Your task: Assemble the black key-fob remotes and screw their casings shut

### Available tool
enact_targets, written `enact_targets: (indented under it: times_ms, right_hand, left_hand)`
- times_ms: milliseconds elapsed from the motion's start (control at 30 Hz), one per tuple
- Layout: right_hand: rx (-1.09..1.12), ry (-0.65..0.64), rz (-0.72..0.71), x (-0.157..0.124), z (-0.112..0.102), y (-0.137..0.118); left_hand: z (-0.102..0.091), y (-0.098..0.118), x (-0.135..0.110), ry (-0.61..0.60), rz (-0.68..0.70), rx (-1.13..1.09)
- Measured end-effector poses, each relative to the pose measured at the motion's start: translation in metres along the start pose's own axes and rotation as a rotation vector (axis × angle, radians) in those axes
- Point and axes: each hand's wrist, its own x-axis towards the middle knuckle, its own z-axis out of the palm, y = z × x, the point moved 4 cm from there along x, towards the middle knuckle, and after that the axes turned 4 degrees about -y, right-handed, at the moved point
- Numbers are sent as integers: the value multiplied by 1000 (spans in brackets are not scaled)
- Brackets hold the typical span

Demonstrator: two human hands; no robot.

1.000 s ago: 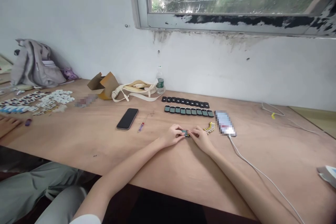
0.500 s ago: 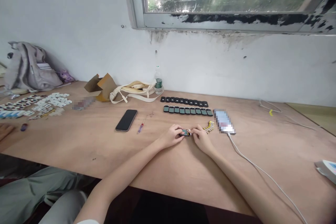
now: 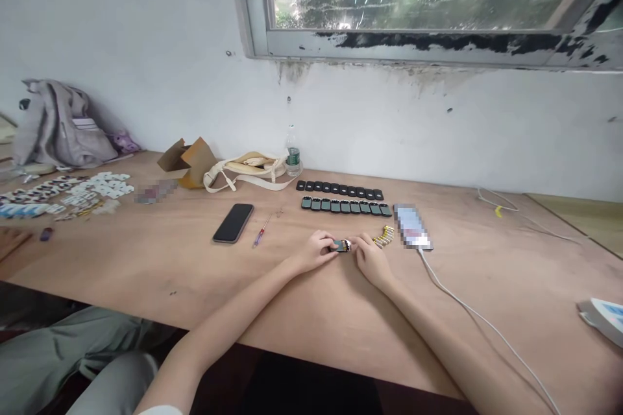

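My left hand (image 3: pixel 317 253) grips a small dark device with a grey-green face (image 3: pixel 339 246), which lies low over the table. The fingers of my right hand (image 3: pixel 372 259) are pinched together at the device's right end, beside small shiny parts there. Whatever those fingertips hold is too small to make out. Just behind my right hand lies a curved row of small yellow-and-silver cylinders (image 3: pixel 388 234). Farther back are a row of similar devices with grey-green faces (image 3: pixel 345 206) and, behind it, a row of black covers (image 3: pixel 341 189).
Left of my hands lie a screwdriver (image 3: pixel 259 236) and a black phone (image 3: pixel 233 223). On the right, a lit phone (image 3: pixel 411 225) trails a white cable (image 3: pixel 467 301). A bottle (image 3: pixel 293 159), a cream bag (image 3: pixel 248 165) and a cardboard box (image 3: pixel 189 161) stand near the wall. Another person's hand (image 3: pixel 12 241) rests far left.
The view has shifted slightly. My right fingertips have moved a little at the device's end, where more of the shiny parts now shows. My left hand keeps its grip.
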Motion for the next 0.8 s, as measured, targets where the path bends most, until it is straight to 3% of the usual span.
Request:
enact_targets:
  times_ms: [133, 367, 600, 700, 800]
  right_hand:
    - [43, 36, 20, -1, -3, 0]
    - [-20, -12, -95, -2, 4, -1]
    - [-73, 11, -54, -2, 2, -2]
    - [-45, 58, -25, -3, -1, -2]
    - [-53, 83, -22, -4, -1, -3]
  left_hand:
    - [0, -3, -1, 9, -1, -11]
    - [2, -6, -2, 26, -4, -13]
    - [-1, -14, -1, 57, 30, 54]
    - [-14, -27, 1, 151, -23, 101]
    - [-30, -43, 5, 333, -137, 189]
